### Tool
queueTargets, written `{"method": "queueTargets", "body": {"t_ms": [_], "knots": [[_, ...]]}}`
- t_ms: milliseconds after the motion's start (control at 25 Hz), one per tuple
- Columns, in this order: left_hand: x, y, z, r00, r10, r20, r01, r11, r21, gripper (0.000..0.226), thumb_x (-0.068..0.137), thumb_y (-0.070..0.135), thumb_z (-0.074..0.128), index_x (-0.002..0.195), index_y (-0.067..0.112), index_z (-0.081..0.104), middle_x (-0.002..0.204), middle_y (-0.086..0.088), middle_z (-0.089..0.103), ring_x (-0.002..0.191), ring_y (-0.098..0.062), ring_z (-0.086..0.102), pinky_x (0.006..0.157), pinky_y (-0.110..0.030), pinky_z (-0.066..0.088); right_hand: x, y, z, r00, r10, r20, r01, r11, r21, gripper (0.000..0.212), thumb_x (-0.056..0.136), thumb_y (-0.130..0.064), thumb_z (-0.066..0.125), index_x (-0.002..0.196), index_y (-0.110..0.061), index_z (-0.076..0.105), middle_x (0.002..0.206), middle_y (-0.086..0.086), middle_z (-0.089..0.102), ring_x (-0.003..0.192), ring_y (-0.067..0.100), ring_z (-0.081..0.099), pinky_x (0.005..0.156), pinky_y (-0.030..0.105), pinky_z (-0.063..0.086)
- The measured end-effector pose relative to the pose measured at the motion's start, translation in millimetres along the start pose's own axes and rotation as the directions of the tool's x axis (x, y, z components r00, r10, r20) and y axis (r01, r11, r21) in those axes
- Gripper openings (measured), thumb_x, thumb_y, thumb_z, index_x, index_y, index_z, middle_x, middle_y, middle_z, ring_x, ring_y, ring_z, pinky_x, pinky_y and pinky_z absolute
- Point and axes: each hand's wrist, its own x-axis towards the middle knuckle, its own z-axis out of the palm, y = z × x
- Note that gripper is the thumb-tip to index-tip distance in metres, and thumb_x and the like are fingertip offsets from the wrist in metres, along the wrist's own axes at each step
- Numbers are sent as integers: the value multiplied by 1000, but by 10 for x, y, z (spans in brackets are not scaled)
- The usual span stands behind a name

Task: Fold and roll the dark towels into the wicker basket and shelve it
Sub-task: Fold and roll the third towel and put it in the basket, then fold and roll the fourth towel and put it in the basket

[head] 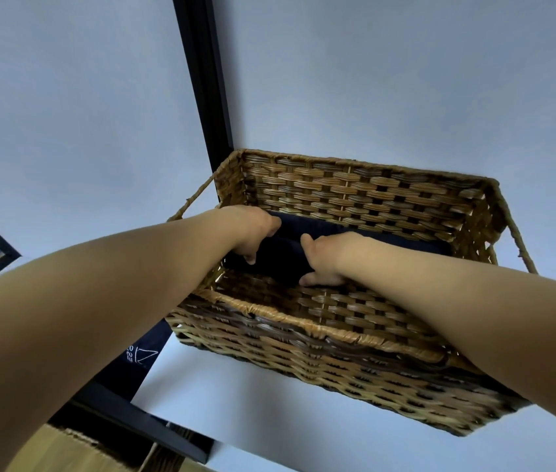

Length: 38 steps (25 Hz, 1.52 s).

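A rectangular wicker basket [348,338] with rope handles sits on a white shelf top in the head view. Inside, along its far wall, lies one rolled dark navy towel [372,235]. In front of that roll, both my hands hold a second dark towel roll [280,264] low inside the basket. My left hand [254,231] curls over the roll's left end, fingers pointing down. My right hand [326,262] grips its right side, thumb up and fingers tucked underneath. The basket's bottom is mostly hidden by my arms.
A black vertical frame post [201,80] rises behind the basket's left corner. Another dark cloth with white print [140,356] hangs off the white shelf [222,396] edge at lower left. A black frame bar [140,424] and wooden floor lie below. Pale wall fills the background.
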Motion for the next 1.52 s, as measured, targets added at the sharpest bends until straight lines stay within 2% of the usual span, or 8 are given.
{"method": "queueTargets", "body": {"t_ms": [200,320,440,560,680,1040,1320,1520], "knots": [[-145,15,-84,1000,-30,7,30,997,-68,49,82,24,81,121,23,50,118,-2,60,96,-20,55,68,-30,44,-214,52,-231,1000,12,-17,-13,997,-73,100,83,-79,53,152,-14,22,137,7,56,117,27,59,89,45,54],[-356,13,-377,962,-49,-270,49,999,-9,44,87,50,69,121,26,52,120,1,62,105,-21,58,71,-35,45,-540,225,-527,976,50,-212,-58,998,-30,85,84,-77,53,144,-20,33,132,6,57,113,28,59,80,42,54],[-617,42,-636,762,-94,-641,149,988,31,67,88,66,54,142,29,39,142,0,48,131,-23,45,91,-42,46,-955,464,-789,859,88,-504,-124,992,-38,79,88,-74,49,145,-23,30,142,8,44,123,30,48,83,41,48],[-814,144,-806,609,-130,-782,186,982,-18,90,87,78,43,158,36,8,169,-2,6,155,-28,4,123,-51,17,-1356,642,-922,706,191,-682,-260,965,1,86,88,-77,43,154,-30,15,163,8,16,140,36,29,100,48,43],[-878,338,-953,584,-85,-807,129,992,-11,93,86,81,39,158,38,-2,169,-2,-10,156,-28,-11,125,-55,5,-1643,707,-871,651,275,-708,-324,944,69,88,89,-78,40,157,-33,6,167,6,-6,149,39,14,110,53,36],[-914,1646,-1228,536,85,-840,-93,995,41,78,95,65,41,159,31,10,169,-3,-8,155,-26,-13,125,-51,3,-2675,1113,-128,554,435,-710,-342,896,282,73,95,-68,40,154,-31,20,167,3,4,143,30,26,104,43,42],[-983,3467,-1156,217,244,-945,-434,892,130,63,85,52,65,137,16,55,158,-12,39,151,-34,27,120,-57,26,-3683,1929,1267,525,624,-579,-438,781,445,65,96,-61,47,151,-28,33,164,-1,17,137,24,34,102,36,44],[-526,4829,-929,583,322,-746,-608,782,-138,61,97,53,51,150,26,38,165,2,23,154,-20,14,123,-38,15,-4243,2590,2401,513,766,-389,-524,638,565,63,96,-53,53,150,-24,37,164,1,24,143,28,29,113,43,35]]}}
